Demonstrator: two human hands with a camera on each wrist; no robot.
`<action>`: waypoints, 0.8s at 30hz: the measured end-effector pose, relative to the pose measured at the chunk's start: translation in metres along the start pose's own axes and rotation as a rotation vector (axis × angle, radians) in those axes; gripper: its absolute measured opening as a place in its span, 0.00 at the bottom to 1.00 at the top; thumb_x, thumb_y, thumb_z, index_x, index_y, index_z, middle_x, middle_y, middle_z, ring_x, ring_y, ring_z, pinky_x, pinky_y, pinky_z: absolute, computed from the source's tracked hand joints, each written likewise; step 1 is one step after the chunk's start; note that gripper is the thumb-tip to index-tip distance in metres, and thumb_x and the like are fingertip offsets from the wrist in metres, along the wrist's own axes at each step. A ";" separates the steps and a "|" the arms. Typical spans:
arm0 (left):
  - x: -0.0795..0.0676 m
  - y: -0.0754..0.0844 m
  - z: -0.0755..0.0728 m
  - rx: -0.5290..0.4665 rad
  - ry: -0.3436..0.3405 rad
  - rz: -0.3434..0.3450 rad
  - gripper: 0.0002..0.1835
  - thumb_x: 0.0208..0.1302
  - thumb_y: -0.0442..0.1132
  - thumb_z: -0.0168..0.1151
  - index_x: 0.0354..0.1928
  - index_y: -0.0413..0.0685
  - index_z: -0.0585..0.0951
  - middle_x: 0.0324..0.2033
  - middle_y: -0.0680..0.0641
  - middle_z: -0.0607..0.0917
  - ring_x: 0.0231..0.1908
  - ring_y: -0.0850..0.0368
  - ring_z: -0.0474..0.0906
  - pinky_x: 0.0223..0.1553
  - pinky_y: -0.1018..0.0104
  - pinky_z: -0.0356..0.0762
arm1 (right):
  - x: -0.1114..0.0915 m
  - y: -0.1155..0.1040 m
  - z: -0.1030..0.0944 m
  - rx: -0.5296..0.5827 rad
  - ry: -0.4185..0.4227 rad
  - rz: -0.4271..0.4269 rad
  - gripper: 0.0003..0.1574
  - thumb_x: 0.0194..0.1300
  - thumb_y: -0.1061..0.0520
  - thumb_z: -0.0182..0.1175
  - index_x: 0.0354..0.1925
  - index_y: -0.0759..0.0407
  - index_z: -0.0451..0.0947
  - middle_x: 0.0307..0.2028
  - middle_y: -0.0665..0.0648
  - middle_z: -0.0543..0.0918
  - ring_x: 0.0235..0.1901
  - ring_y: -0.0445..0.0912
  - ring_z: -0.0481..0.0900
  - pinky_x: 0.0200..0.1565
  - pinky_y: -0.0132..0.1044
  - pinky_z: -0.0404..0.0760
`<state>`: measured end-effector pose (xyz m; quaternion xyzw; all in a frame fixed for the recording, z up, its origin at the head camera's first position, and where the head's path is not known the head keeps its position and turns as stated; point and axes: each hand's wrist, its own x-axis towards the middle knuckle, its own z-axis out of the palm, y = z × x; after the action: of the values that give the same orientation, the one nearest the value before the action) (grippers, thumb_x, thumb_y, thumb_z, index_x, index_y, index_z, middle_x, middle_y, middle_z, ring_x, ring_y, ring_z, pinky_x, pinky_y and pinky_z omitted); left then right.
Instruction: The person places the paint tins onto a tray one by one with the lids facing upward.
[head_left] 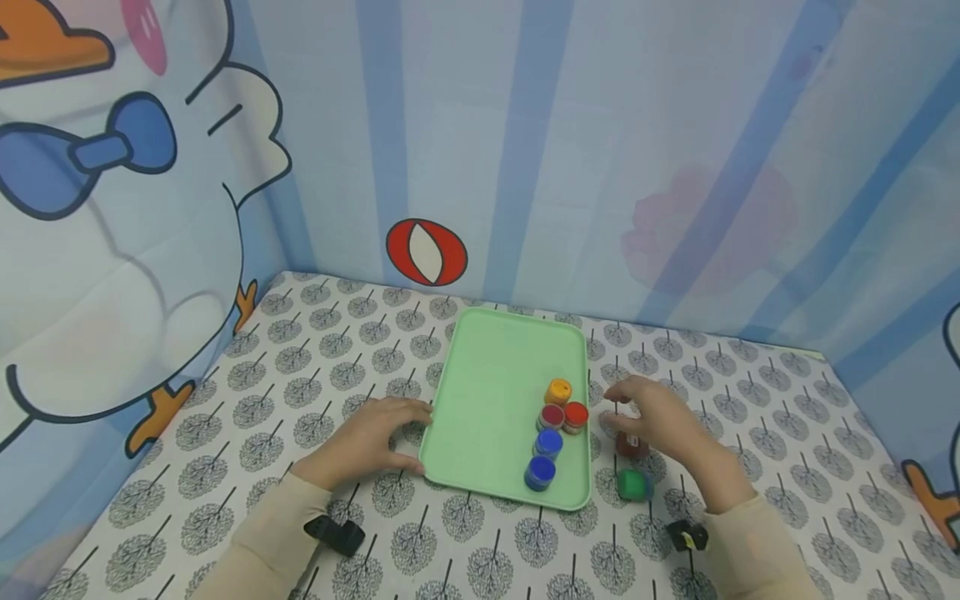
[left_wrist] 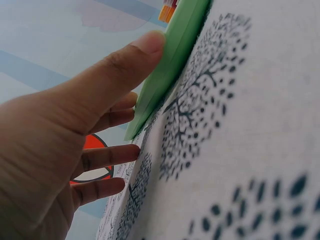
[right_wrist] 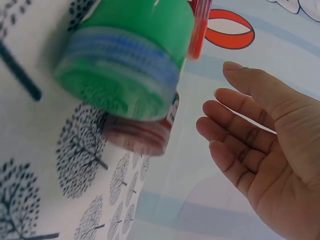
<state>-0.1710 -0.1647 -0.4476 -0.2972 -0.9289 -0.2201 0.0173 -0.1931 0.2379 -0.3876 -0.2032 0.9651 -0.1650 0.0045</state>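
Observation:
A light green tray (head_left: 480, 392) lies on the patterned cloth. My left hand (head_left: 375, 437) is at its left edge, thumb and fingertips right at the rim and fingers relaxed. Along the tray's right side stand small paint jars: an orange jar (head_left: 558, 392), a dark red jar (head_left: 551, 417), a red jar (head_left: 576, 417) and two blue ones, the nearer blue jar (head_left: 540, 473) close to the front rim. My right hand (head_left: 660, 417) hovers right of the tray with loosely bent fingers and nothing in them. Close below it are a brown jar (head_left: 631, 447) and a green jar (right_wrist: 140, 30) lying on its side.
A white cloth (head_left: 300, 400) with a grey tree print covers the table. Behind it hangs a blue striped curtain (head_left: 465, 125), with a cartoon bird on the left. Dark wrist straps (head_left: 336, 535) sit at both sleeves.

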 end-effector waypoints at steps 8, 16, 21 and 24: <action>0.000 0.000 0.000 -0.004 -0.008 -0.009 0.35 0.41 0.60 0.73 0.54 0.55 0.79 0.62 0.51 0.77 0.63 0.49 0.72 0.67 0.44 0.65 | -0.011 0.011 -0.001 0.015 0.011 0.003 0.19 0.59 0.56 0.66 0.46 0.65 0.81 0.43 0.62 0.84 0.44 0.57 0.81 0.49 0.55 0.81; 0.001 0.000 0.000 0.004 -0.011 -0.017 0.35 0.41 0.59 0.73 0.54 0.55 0.79 0.62 0.51 0.77 0.64 0.50 0.71 0.68 0.45 0.64 | -0.025 0.023 0.000 0.003 0.044 0.029 0.21 0.58 0.53 0.68 0.46 0.64 0.81 0.40 0.61 0.84 0.41 0.54 0.81 0.43 0.51 0.83; 0.001 0.000 0.000 0.012 -0.010 -0.017 0.35 0.41 0.59 0.74 0.54 0.55 0.79 0.62 0.51 0.77 0.64 0.50 0.71 0.68 0.45 0.64 | -0.034 0.028 0.001 0.032 0.048 0.063 0.20 0.58 0.55 0.67 0.47 0.64 0.81 0.42 0.63 0.84 0.43 0.57 0.82 0.45 0.53 0.83; 0.001 0.001 0.001 0.018 -0.007 -0.015 0.35 0.41 0.59 0.74 0.54 0.55 0.79 0.62 0.50 0.78 0.63 0.49 0.72 0.67 0.45 0.65 | -0.039 0.031 0.002 0.044 0.046 0.082 0.21 0.58 0.55 0.67 0.47 0.64 0.80 0.44 0.63 0.83 0.44 0.58 0.81 0.47 0.55 0.82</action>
<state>-0.1712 -0.1635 -0.4477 -0.2911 -0.9330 -0.2109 0.0149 -0.1693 0.2790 -0.4014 -0.1593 0.9686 -0.1907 -0.0063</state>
